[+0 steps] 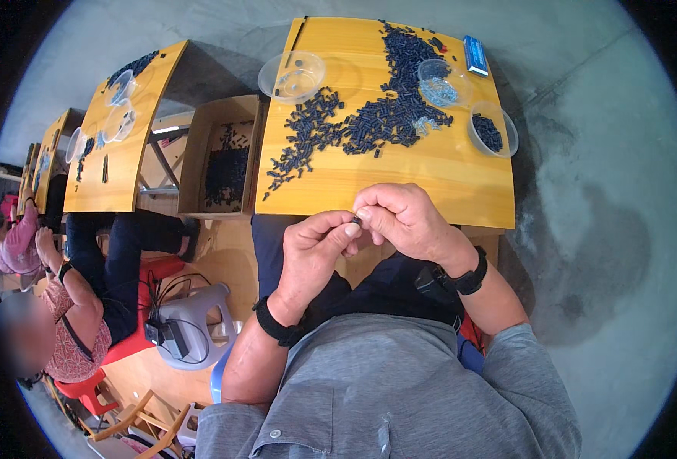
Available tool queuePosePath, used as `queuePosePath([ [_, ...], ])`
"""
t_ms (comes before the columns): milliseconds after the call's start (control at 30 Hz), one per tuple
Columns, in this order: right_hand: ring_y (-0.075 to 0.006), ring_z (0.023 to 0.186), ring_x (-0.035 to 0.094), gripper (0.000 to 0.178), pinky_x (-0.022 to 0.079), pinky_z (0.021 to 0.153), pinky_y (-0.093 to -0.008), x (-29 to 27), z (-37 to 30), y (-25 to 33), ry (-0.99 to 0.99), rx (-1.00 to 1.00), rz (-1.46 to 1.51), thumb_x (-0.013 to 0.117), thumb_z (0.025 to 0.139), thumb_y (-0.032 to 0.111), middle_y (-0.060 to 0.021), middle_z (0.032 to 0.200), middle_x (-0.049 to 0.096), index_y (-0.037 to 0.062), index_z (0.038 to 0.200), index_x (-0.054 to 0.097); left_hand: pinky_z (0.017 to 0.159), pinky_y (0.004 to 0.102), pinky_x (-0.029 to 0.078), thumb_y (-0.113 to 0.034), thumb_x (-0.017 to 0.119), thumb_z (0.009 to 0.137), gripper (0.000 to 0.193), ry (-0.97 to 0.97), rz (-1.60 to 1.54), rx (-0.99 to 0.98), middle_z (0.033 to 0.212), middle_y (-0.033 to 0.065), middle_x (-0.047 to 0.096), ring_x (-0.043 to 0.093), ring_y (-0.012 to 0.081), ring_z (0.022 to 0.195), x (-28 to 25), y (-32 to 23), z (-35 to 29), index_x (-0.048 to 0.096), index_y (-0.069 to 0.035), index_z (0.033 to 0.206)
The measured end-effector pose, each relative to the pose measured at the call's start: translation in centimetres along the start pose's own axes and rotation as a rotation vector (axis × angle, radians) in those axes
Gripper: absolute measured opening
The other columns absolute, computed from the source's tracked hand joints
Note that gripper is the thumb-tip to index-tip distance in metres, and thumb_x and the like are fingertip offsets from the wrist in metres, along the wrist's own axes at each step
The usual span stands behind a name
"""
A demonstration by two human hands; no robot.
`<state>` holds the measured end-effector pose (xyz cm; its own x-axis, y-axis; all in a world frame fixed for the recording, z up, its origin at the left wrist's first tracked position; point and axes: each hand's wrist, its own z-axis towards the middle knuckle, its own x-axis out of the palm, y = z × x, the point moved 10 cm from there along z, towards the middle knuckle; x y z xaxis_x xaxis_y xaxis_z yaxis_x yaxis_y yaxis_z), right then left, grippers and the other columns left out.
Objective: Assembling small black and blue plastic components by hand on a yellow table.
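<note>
My left hand (308,249) and my right hand (403,218) meet just in front of the table's near edge, fingertips pinched together. Between them is a small black part (357,220), mostly covered by the fingers; both hands are closed on it. Beyond them, a large heap of small black cylindrical parts (384,122) spreads over the yellow wooden table (422,183). Small clear-blue pieces (427,124) lie at the heap's right side.
A clear bowl (263,78) stands at the table's far left. A bowl of bluish pieces (461,93) and a bowl of black parts (511,136) stand at right, below a blue box (475,56). A cardboard box (193,176) sits left. Another person (86,306) sits at the neighbouring table.
</note>
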<state>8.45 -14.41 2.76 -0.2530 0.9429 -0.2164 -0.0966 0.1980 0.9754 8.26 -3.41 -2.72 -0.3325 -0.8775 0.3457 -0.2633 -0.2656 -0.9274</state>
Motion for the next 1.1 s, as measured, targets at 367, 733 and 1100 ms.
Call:
queuePosePath([
  [367,-0.0119,0.05,0.056,0.012,0.044,0.047,-0.0262,0.2,0.3,0.6,0.108,0.012,-0.106,0.052,0.091,0.009,-0.0062,0.063,0.056,0.0005,0.084,0.057,0.058,0.0208,0.048,-0.002,0.061,0.087,0.011,0.042,-0.046,-0.017,0.08,0.004,0.065,0.057,0.0075,0.065,0.0,0.7,-0.1,0.065,0.003,0.096],
  [733,-0.0059,0.052,0.053,0.015,0.043,0.048,-0.021,-0.8,0.3,-0.3,-0.02,0.062,0.281,0.051,0.093,0.011,-0.0009,0.067,0.057,0.0001,0.086,0.058,0.063,0.0218,0.049,0.0,0.06,0.087,0.011,0.056,-0.043,0.041,0.083,0.005,0.065,0.059,0.0091,0.069,0.0,-0.3,0.2,0.064,0.003,0.096],
  [1100,-0.0053,0.052,0.053,0.014,0.043,0.048,-0.0201,0.0,0.2,0.3,0.04,0.054,0.224,0.05,0.093,0.009,-0.0008,0.068,0.058,-0.0005,0.088,0.059,0.062,0.0198,0.046,-0.002,0.06,0.088,0.012,0.098,-0.055,0.052,0.083,0.003,0.066,0.059,0.0074,0.071,0.3,-0.4,0.2,0.065,0.001,0.099],
])
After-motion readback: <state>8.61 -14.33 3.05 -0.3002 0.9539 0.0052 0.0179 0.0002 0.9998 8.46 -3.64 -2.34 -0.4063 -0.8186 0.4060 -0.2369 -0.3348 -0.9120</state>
